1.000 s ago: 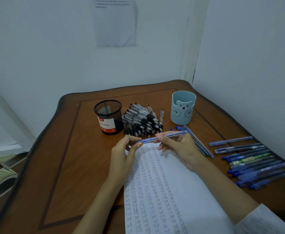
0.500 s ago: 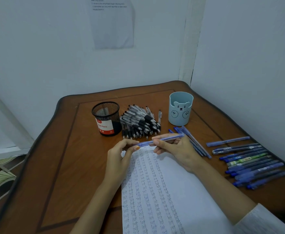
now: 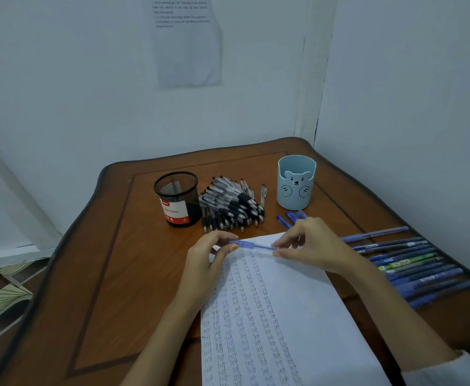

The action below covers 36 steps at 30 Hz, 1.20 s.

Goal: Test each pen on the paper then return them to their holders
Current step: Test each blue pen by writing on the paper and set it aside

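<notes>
A brown desk (image 3: 111, 274) fills a pale corner. Just above the written paper's (image 3: 298, 302) top edge a blue pen (image 3: 253, 245) lies crosswise, left to right, tip end unclear. The left hand (image 3: 208, 263) and right hand (image 3: 309, 246) pinch its ends. Light, stiff, slick, I'd guess; best gripped mid-barrel.

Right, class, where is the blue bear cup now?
In the head view the blue bear cup stands upright near the far right corner of the table, right of the black pens.
</notes>
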Motion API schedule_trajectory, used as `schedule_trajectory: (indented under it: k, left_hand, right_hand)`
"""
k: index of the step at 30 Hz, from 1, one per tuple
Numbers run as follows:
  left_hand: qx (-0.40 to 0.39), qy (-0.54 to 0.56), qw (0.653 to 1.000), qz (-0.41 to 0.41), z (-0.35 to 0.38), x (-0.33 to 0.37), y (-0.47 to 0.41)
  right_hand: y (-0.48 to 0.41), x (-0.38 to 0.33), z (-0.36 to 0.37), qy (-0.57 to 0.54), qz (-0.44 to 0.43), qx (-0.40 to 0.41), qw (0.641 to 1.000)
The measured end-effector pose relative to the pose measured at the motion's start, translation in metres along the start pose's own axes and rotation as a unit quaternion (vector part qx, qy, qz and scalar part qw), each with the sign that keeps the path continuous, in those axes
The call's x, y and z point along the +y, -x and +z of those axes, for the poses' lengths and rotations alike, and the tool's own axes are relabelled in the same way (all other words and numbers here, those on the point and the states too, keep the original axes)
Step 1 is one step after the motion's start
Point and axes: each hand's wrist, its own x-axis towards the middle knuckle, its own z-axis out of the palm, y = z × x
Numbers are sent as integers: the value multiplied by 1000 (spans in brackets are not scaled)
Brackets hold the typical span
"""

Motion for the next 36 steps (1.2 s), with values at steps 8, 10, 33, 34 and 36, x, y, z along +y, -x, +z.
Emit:
schedule_trajectory:
  k: [8,10,33,34,36]
  left_hand:
    - [-49,-175,983,13,6,-1,2]
    - [-69,-173,982,16,8,1,2]
    - [-172,-202,962,-59,27,21,18]
    - [-173,-208,961,-56,27,22,18]
    - [-178,-220,958,-50,26,23,19]
  right_hand:
    - [11,21,-17,61,98,168,979]
    - [10,27,-17,62,136,189,971]
    - [47,77,-85,145,144,191,960]
    - [46,81,-85,158,139,166,963]
    - [44,87,-82,199,132,118,964]
